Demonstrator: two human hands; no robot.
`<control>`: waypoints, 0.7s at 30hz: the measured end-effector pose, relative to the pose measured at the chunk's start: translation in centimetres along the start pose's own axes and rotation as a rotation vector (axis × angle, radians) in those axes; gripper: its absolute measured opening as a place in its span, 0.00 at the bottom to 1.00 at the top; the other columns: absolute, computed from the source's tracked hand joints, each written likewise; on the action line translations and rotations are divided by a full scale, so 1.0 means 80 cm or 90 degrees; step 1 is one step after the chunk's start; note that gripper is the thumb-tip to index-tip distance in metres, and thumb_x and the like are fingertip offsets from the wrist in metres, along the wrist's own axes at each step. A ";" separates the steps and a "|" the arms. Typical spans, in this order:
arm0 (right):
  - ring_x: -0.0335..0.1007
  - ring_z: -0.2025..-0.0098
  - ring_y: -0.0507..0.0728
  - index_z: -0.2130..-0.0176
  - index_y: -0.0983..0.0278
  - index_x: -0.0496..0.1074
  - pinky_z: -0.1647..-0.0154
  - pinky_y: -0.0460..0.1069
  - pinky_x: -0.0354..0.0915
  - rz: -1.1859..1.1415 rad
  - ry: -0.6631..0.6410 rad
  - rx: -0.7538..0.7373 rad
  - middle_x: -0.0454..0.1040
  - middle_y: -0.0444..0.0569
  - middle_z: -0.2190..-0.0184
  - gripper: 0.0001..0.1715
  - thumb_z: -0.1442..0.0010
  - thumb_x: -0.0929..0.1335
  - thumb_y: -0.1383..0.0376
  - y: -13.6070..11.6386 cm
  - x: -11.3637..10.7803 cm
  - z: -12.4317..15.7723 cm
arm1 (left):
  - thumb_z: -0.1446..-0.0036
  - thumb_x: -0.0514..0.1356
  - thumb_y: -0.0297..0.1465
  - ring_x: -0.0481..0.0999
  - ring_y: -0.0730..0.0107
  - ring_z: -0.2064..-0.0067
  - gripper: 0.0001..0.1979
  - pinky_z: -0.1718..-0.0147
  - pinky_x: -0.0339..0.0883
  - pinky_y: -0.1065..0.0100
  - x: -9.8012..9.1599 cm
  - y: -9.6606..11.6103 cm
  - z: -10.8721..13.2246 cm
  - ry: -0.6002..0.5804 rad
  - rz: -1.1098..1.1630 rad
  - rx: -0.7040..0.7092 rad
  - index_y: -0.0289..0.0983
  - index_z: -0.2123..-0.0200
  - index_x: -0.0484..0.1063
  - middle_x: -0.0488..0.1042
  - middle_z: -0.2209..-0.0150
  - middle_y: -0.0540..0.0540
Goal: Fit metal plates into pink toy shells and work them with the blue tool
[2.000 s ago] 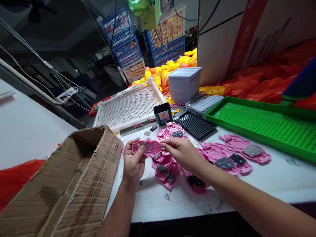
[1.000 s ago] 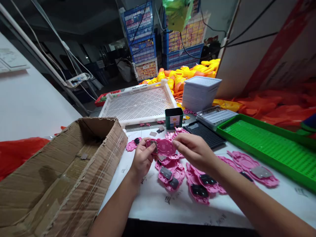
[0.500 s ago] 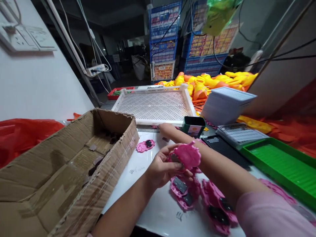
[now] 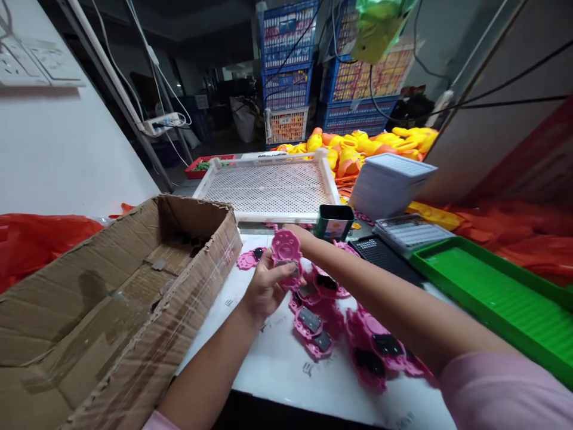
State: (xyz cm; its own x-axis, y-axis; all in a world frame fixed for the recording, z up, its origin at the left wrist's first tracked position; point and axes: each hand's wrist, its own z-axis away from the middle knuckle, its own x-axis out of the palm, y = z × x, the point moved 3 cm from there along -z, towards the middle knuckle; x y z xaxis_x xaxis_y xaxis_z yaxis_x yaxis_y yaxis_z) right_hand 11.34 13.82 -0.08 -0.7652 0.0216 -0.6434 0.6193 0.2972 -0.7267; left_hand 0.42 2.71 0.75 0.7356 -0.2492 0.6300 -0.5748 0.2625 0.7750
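My left hand (image 4: 265,288) is closed on a pink plastic shell (image 4: 285,246), thumb across a grey rectangular patch near its lower end. The shell stands upright, facing me. My right arm reaches across from the right, and my right hand (image 4: 296,232) is mostly hidden behind that shell, its fingers out of sight. Below the arm lie several pink shells (image 4: 320,322) with grey or black rectangular pieces, and another pile of pink shells (image 4: 369,346) sits to the right. One more pink shell with a black piece (image 4: 249,259) rests near the cardboard box.
A long cardboard box (image 4: 197,298) stands at left with small dark scraps inside. Behind the white worktop (image 4: 273,376) is a white mesh tray (image 4: 268,185). A dark green cup (image 4: 334,222), a black tray (image 4: 385,260) and a green tray (image 4: 492,298) line the right side.
My left hand has turned the pink shell upright and brought it left and up, in front of my right hand. The whole view has shifted slightly to the right.
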 end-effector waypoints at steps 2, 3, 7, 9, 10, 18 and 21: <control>0.71 0.70 0.50 0.72 0.66 0.73 0.64 0.48 0.70 0.050 -0.056 0.003 0.75 0.45 0.72 0.09 0.40 0.70 0.65 -0.010 -0.011 0.007 | 0.62 0.73 0.28 0.75 0.72 0.72 0.22 0.73 0.72 0.71 -0.003 0.006 -0.002 0.021 -0.007 0.019 0.37 0.64 0.68 0.74 0.72 0.52; 0.71 0.69 0.52 0.76 0.66 0.72 0.63 0.48 0.68 0.068 -0.067 0.009 0.76 0.47 0.74 0.10 0.42 0.71 0.70 -0.015 -0.020 0.012 | 0.63 0.72 0.28 0.76 0.72 0.71 0.22 0.72 0.73 0.71 -0.005 0.010 -0.003 0.030 -0.010 0.033 0.37 0.64 0.68 0.74 0.72 0.52; 0.74 0.63 0.57 0.74 0.66 0.76 0.58 0.49 0.66 0.088 -0.031 0.013 0.80 0.52 0.69 0.11 0.43 0.67 0.74 -0.039 -0.065 0.056 | 0.65 0.73 0.27 0.76 0.71 0.71 0.25 0.72 0.74 0.71 -0.006 0.017 -0.007 0.050 -0.032 0.078 0.37 0.63 0.66 0.74 0.71 0.53; 0.74 0.64 0.55 0.70 0.65 0.77 0.61 0.48 0.66 0.058 -0.006 0.017 0.80 0.51 0.68 0.10 0.42 0.66 0.71 -0.046 -0.084 0.090 | 0.65 0.73 0.27 0.75 0.72 0.72 0.26 0.72 0.74 0.69 -0.004 0.013 -0.006 0.034 -0.062 0.065 0.37 0.62 0.65 0.74 0.72 0.53; 0.73 0.66 0.55 0.70 0.65 0.76 0.63 0.48 0.66 0.008 0.015 0.016 0.79 0.50 0.69 0.09 0.41 0.67 0.69 -0.048 -0.090 0.108 | 0.65 0.74 0.28 0.75 0.72 0.73 0.27 0.72 0.74 0.68 -0.002 0.009 -0.005 0.025 -0.081 0.051 0.37 0.61 0.65 0.74 0.72 0.52; 0.71 0.61 0.57 0.69 0.62 0.70 0.60 0.52 0.69 -0.034 0.268 -0.148 0.73 0.52 0.65 0.08 0.40 0.63 0.70 -0.045 -0.080 0.183 | 0.65 0.72 0.25 0.72 0.74 0.72 0.26 0.73 0.67 0.75 0.015 -0.030 0.011 0.031 -0.288 0.010 0.36 0.61 0.66 0.73 0.72 0.53; 0.70 0.53 0.59 0.67 0.62 0.69 0.55 0.55 0.70 0.048 0.309 -0.207 0.72 0.55 0.57 0.08 0.38 0.63 0.71 -0.042 -0.067 0.190 | 0.62 0.70 0.24 0.73 0.73 0.70 0.23 0.72 0.66 0.75 0.023 -0.035 0.017 -0.014 -0.330 -0.026 0.37 0.60 0.66 0.74 0.70 0.52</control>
State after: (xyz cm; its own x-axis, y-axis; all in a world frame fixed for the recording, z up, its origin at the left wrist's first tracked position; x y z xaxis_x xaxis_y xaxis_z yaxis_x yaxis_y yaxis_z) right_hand 16.05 -1.83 2.16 -0.7611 0.4658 -0.4513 0.6486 0.5531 -0.5230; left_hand 2.91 0.27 -0.15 0.9123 -0.3749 0.1646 -0.1219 0.1352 0.9833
